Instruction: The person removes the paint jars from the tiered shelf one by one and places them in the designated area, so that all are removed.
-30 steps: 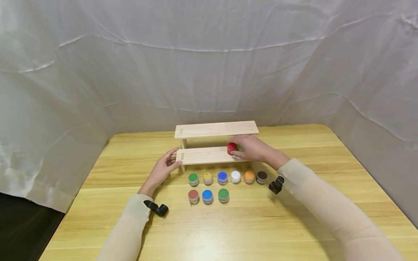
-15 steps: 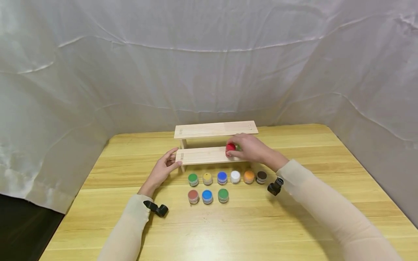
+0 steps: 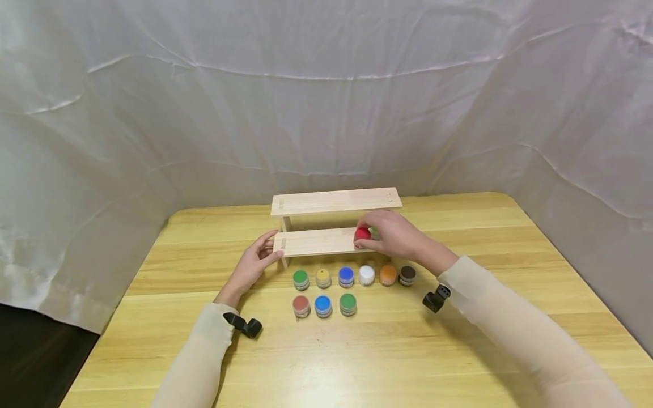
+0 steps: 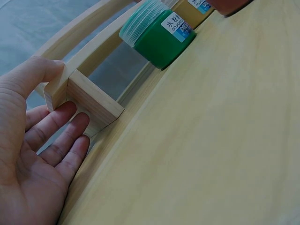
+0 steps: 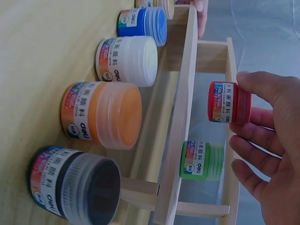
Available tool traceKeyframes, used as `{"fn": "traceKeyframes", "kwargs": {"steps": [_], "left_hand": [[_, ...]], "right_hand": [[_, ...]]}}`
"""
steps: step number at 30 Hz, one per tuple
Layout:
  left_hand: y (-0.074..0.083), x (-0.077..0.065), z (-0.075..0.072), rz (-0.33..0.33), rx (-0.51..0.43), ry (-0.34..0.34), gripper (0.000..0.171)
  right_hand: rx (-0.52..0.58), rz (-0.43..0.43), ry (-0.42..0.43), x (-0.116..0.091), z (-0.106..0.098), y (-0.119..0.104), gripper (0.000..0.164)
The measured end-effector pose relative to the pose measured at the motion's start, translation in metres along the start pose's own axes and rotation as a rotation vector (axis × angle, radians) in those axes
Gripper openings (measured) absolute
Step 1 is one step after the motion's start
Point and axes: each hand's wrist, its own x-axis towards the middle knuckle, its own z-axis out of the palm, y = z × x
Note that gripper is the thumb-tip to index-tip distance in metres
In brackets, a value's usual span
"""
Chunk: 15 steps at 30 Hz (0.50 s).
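Observation:
My right hand (image 3: 397, 233) pinches a red paint jar (image 5: 229, 102) by its lid, between thumb and fingers. The right wrist view shows a gap between the jar's base and the lower board (image 3: 316, 242) of a two-tier wooden stand. On that board's right end stands a light green paint jar (image 5: 201, 160), mostly hidden by the right hand in the head view. At the stand's left end my left hand (image 3: 252, 265) holds the lower board, thumb on its top and fingertips against the wooden leg (image 4: 93, 101) below.
In front of the stand is a row of paint jars, from a green jar (image 3: 301, 280) to a black jar (image 3: 407, 275). Nearer lie a brownish-red jar (image 3: 301, 306), a blue jar (image 3: 323, 306) and another green jar (image 3: 348, 304). The stand's upper board (image 3: 336, 201) rises behind.
The red jar moved slightly left over the lower board, then slightly back to the right and nearer. The right wrist shifted a little right and nearer. The left hand stays on the stand.

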Motion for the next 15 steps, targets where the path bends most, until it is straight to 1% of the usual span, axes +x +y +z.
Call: {"fn": "traceKeyframes", "kwargs": {"steps": [2,6,9,12,15], "left_hand": [[-0.001,0.0,0.0,0.018,-0.005,0.0,0.064],[-0.017,0.007,-0.001,0.032,-0.022,0.007,0.065],[-0.03,0.012,-0.001,0.023,-0.021,0.016,0.066],[-0.033,0.014,-0.002,0.026,-0.001,0.022,0.066],[-0.033,0.014,-0.003,0.017,0.009,0.025,0.066]], "right_hand": [[0.004,-0.006,0.006,-0.003,-0.001,-0.002,0.029],[0.004,-0.018,0.017,-0.01,-0.001,-0.006,0.037],[-0.015,-0.029,0.017,-0.015,-0.001,-0.008,0.033],[-0.027,-0.049,0.015,-0.02,-0.001,-0.011,0.027],[-0.03,-0.066,0.019,-0.024,-0.001,-0.013,0.025]]}}
